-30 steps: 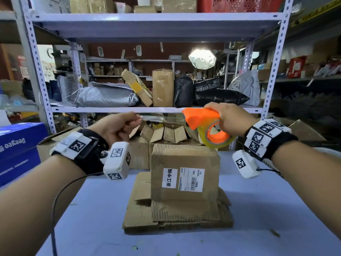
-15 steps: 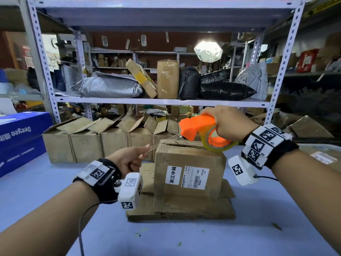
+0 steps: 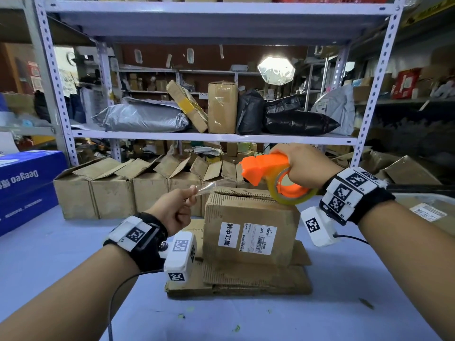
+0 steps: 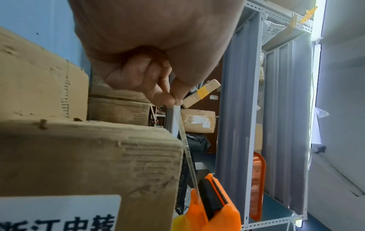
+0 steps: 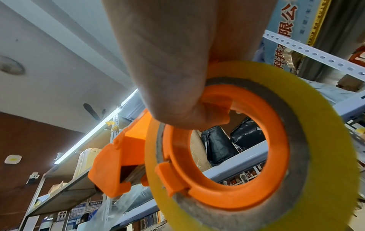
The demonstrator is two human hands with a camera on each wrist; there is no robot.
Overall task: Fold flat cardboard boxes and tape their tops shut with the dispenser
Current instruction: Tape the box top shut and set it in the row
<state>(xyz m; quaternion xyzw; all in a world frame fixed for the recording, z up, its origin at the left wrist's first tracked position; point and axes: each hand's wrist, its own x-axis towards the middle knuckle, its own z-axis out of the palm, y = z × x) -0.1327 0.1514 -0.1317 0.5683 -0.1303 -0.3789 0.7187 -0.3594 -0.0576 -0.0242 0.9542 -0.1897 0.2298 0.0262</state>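
Observation:
A folded cardboard box (image 3: 248, 227) with white labels stands on a pile of flat cardboard (image 3: 241, 279) on the blue table. My right hand (image 3: 302, 166) grips the orange tape dispenser (image 3: 264, 168) with its yellowish roll (image 5: 256, 140) just above the box's top right. A clear tape strip (image 3: 205, 188) runs from the dispenser's mouth leftwards. My left hand (image 3: 177, 205) pinches the strip's free end beside the box's upper left corner. In the left wrist view the tape strip (image 4: 185, 146) stretches from my fingertips (image 4: 169, 100) past the box corner (image 4: 158, 148) to the dispenser (image 4: 211, 207).
A row of open-topped cardboard boxes (image 3: 118, 185) lines the back of the table under a metal shelf rack (image 3: 211, 137) loaded with parcels and bags. A blue carton (image 3: 27, 188) sits at the left. More boxes (image 3: 406, 171) lie at the right.
Both hands have come down from above the box. The left hand dropped to the box's upper left edge, drawing the tape out; the dispenser lowered toward the box top.

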